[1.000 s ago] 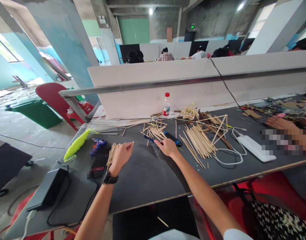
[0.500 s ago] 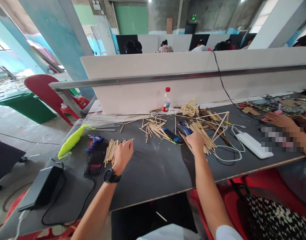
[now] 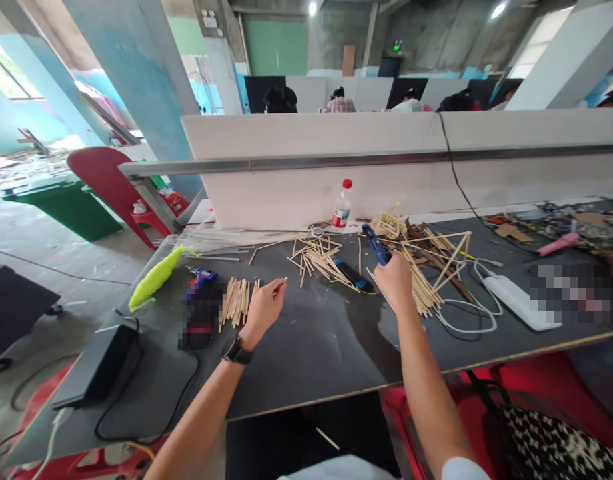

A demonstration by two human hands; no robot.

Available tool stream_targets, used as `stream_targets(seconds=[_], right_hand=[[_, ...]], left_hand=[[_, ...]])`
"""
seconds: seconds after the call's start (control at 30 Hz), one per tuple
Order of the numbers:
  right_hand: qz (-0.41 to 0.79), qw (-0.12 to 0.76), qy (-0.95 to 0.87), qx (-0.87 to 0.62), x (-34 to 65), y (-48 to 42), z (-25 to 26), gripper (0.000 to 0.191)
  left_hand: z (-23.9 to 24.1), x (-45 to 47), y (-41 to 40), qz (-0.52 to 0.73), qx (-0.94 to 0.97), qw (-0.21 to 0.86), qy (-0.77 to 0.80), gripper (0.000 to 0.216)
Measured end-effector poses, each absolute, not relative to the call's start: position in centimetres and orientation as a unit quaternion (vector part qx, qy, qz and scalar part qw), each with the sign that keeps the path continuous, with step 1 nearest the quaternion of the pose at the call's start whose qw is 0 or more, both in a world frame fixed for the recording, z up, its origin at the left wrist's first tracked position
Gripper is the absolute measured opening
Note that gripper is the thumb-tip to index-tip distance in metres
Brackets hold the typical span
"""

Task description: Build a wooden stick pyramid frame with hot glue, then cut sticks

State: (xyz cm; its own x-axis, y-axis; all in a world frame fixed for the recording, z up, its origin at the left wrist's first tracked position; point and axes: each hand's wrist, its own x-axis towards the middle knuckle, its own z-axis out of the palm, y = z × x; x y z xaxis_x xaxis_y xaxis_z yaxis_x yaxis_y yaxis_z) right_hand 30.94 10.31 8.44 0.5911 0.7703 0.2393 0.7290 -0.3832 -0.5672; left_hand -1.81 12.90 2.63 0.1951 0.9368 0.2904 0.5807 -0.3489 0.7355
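My left hand [image 3: 265, 308], with a dark watch on its wrist, is closed in a pinch just right of a bundle of short wooden sticks [image 3: 235, 303]. At its fingertips shows a pale tip, seemingly of a thin wooden stick [image 3: 285, 280]. My right hand [image 3: 397, 283] grips a blue hand tool [image 3: 379, 247], which points up and away; its exact kind is unclear. Beside that hand lie longer wooden sticks [image 3: 420, 283] and a joined stick frame [image 3: 460, 253]. Between my hands, further back, are a loose stick pile [image 3: 316, 259] and a black-and-blue object [image 3: 353, 275].
A red-capped bottle [image 3: 342, 205] stands near the white partition [image 3: 276, 193]. To the left are a yellow-green object [image 3: 156, 280], a blue tool [image 3: 201, 283] and a black box [image 3: 99, 367] with cables. A white power strip or adapter [image 3: 523, 303] lies right.
My right hand has raised the blue tool from among the sticks. My left hand has drawn slightly right of the bundle. The other person's hand at right has left its spot.
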Motion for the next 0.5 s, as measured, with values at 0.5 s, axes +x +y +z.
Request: stream_targets(seconds=[0.5], right_hand=[[0.568,0.565,-0.404,-0.442,17.6,12.3,4.2,0.04]], left_hand=[[3.6,0.4,11.1,0.37,0.5,0.684,0.381,0.049]])
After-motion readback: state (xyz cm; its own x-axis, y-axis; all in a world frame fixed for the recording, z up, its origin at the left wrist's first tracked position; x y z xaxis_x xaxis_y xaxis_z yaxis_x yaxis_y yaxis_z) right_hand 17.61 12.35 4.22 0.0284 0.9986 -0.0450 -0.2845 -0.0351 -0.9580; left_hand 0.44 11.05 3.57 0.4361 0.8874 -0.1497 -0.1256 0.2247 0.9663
